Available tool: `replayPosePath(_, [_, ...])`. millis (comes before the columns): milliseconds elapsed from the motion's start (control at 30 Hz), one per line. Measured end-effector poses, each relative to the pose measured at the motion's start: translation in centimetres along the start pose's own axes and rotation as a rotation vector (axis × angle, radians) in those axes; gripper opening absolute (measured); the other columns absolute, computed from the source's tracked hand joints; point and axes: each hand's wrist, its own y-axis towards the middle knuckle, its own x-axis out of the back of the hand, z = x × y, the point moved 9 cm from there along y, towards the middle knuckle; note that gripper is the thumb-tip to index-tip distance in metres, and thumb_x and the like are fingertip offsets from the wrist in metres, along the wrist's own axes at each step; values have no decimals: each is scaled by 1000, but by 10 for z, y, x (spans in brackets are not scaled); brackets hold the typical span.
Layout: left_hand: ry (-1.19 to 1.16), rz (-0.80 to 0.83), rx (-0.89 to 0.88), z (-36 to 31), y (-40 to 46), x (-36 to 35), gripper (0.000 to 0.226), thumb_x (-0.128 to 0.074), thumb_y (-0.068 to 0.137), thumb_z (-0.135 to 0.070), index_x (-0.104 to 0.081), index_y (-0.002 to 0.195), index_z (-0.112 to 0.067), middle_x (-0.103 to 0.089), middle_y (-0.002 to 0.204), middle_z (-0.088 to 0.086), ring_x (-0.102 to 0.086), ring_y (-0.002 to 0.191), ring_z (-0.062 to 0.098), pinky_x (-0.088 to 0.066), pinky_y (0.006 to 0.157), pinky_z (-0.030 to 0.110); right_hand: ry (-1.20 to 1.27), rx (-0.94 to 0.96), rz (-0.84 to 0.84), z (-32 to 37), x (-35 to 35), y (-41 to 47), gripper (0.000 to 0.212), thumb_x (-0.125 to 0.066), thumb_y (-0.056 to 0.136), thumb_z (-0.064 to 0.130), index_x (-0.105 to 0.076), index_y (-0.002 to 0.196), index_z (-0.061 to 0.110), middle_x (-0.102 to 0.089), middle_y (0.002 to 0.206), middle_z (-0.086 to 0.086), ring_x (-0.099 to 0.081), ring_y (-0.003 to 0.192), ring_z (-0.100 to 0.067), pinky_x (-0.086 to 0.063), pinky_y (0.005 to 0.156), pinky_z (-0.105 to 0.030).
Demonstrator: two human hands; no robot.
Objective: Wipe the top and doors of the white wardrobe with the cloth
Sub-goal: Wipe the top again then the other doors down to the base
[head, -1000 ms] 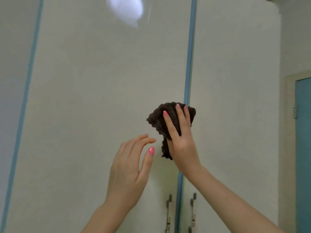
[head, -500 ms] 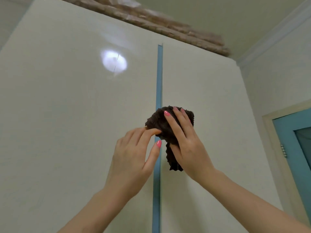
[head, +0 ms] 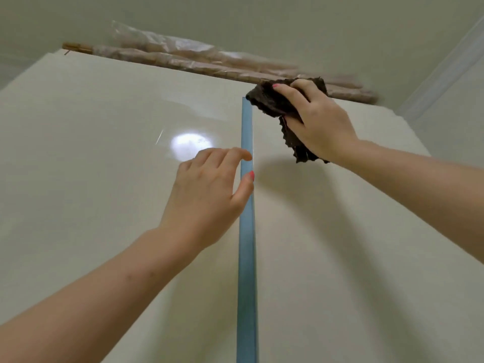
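The white wardrobe fills the view from below, its two doors split by a blue vertical strip. My right hand grips a dark brown cloth and presses it against the right door's upper corner, just under the top edge. A tail of the cloth hangs below the palm. My left hand is open, fingers apart, resting on the left door beside the blue strip, holding nothing.
Long rolled bundles wrapped in clear plastic lie along the wardrobe's top edge, right above the cloth. The ceiling sits close over them. A wall with a cornice stands at the right. A light reflection glares on the left door.
My right hand has carried the cloth up and right to the door's top corner. My left hand came off the cloth and rests on the left door. The view has tilted upward.
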Motion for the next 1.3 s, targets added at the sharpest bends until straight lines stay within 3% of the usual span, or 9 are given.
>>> replayPosePath(133, [54, 14, -24, -11, -14, -3, 39, -24, 89, -49, -45, 121, -39, -52, 122, -19, -34, 125, 4, -16, 84, 18, 11, -78, 198, -18, -57, 39, 49, -35, 103, 29, -24, 151, 32, -35, 152, -1, -25, 141, -24, -29, 112, -45])
replayPosePath(200, [86, 51, -17, -15, -23, -5, 43, -19, 86, -51, -43, 120, -42, -51, 122, -21, -31, 126, 2, -17, 87, 18, 106, -175, 369, -23, -92, 36, 49, -30, 103, 45, -24, 150, 36, -29, 156, -2, -18, 145, -27, -19, 115, -53])
replayPosePath(300, [114, 89, 8, -19, -31, -14, 51, -11, 83, -55, -41, 122, -44, -48, 124, -23, -28, 130, 0, -17, 93, 17, 178, -213, 402, -16, -114, 25, 55, -26, 97, 62, -24, 149, 42, -13, 162, 0, -1, 149, -28, 0, 117, -59])
replayPosePath(567, [82, 98, 50, -56, -19, -45, 43, -23, 92, -50, -40, 130, -40, -35, 146, -15, -18, 140, 5, -12, 113, 31, 320, 260, 317, -4, -85, -39, 44, -41, 101, 33, -35, 143, 44, -26, 157, 12, -12, 148, -14, -3, 119, -40])
replayPosePath(767, [78, 154, 56, -50, -45, -33, 56, -4, 79, -63, -16, 133, -57, -7, 152, -27, 7, 137, -10, 5, 113, 20, 129, -526, 261, -148, -91, -27, 47, -30, 101, 42, -27, 148, 41, -20, 160, 2, -8, 148, -25, -3, 117, -58])
replayPosePath(833, [68, 168, 65, -49, -57, -26, 54, -3, 77, -65, -12, 131, -62, -6, 149, -33, 10, 135, -14, 7, 110, 15, 137, -621, 295, -145, -99, -26, 50, -30, 100, 47, -25, 149, 41, -14, 161, 1, -1, 149, -30, 4, 115, -62])
replayPosePath(1033, [35, 122, 69, -78, -46, -37, 50, -13, 81, -61, -21, 130, -59, -15, 148, -31, -3, 136, -12, -4, 108, 16, 201, -38, 346, -14, -102, -2, 46, -30, 101, 45, -26, 147, 46, -16, 161, 5, -3, 149, -27, 2, 117, -61])
replayPosePath(1133, [8, 110, 53, -103, -31, -54, 51, -15, 82, -59, -25, 132, -55, -18, 149, -28, -5, 137, -9, -6, 108, 18, 236, 152, 349, -19, -94, -19, 43, -32, 103, 39, -29, 145, 47, -20, 159, 10, -7, 149, -19, -2, 120, -51])
replayPosePath(1300, [-31, 103, 23, -116, -30, -60, 47, -15, 81, -62, -22, 128, -61, -13, 145, -35, -1, 134, -16, -1, 107, 13, 135, -443, 261, -204, -71, -64, 44, -30, 103, 36, -31, 147, 41, -24, 158, 5, -13, 147, -23, -8, 116, -58])
